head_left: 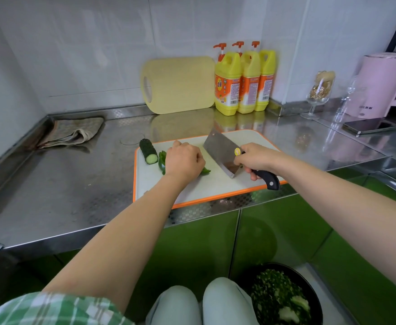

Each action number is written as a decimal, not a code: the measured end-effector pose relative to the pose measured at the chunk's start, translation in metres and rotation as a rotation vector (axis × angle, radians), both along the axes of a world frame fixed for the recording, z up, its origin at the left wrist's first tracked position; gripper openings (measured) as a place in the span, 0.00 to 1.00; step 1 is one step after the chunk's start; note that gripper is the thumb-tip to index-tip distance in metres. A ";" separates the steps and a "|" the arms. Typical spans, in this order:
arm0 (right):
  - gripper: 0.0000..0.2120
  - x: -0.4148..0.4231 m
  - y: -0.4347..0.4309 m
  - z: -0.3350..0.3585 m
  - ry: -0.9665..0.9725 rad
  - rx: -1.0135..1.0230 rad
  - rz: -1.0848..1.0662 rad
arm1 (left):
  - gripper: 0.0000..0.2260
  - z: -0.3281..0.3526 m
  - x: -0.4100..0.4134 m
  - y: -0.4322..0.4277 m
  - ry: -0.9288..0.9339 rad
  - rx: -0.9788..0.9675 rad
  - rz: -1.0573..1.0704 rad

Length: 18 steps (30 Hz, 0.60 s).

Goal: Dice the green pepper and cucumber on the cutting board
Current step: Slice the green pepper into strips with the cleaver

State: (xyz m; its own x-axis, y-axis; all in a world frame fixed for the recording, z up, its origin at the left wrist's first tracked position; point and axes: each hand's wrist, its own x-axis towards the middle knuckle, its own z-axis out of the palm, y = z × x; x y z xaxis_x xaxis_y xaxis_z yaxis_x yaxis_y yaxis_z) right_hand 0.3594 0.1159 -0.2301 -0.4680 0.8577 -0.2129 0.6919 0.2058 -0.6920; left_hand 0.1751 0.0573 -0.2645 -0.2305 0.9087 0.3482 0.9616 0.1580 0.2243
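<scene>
Below the steel surface point(75, 184), black bowl point(310, 286) holds chopped greens point(274, 294); my left grip point(184, 160) curls onto green pepper point(205, 170), right grip point(255, 159) clasps steel cleaver point(218, 148).

Green plaid sleeve point(51, 308), seemingly pale trousers point(222, 299)

White cutting board point(215, 184) has an orange rim. Cucumber point(148, 151) is dark green, pepper point(162, 160) bright green. Bottles point(245, 85) are yellow, kettle point(380, 85) pink.

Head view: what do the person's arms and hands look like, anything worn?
Both forearms are bare. No gloves, rings or watch show on the left hand or right hand. A green-and-white plaid sleeve covers the left upper arm.
</scene>
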 end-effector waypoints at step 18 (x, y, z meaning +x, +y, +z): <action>0.07 0.014 0.009 0.001 0.003 0.009 -0.115 | 0.12 0.002 0.002 0.003 0.094 -0.050 -0.002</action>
